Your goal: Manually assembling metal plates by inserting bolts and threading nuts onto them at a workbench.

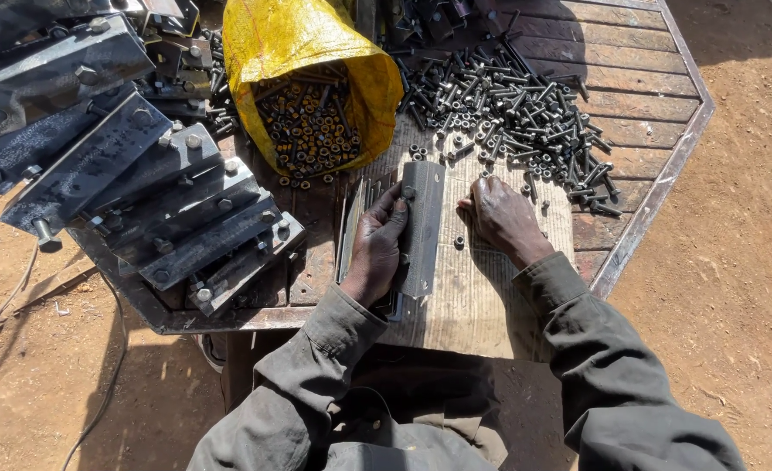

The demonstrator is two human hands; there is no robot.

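Left hand (375, 249) grip pinching metal bar (421, 228) on tabletop (639, 222); right hand (501, 218) spread flat beside bar. Bolted bars (172, 218) stacked left of bar; loose bolts (525, 113) remain beyond.

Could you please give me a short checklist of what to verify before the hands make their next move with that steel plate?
1. Left hand grips the steel plate: ok.
2. Right hand is empty, resting flat on the cardboard sheet: ok.
3. Pile of bolts lies beyond the right hand: ok.
4. Yellow sack of nuts is open: ok.
5. Loose nut lies by the right hand: ok.
6. Holes in the plate are free: cannot tell.
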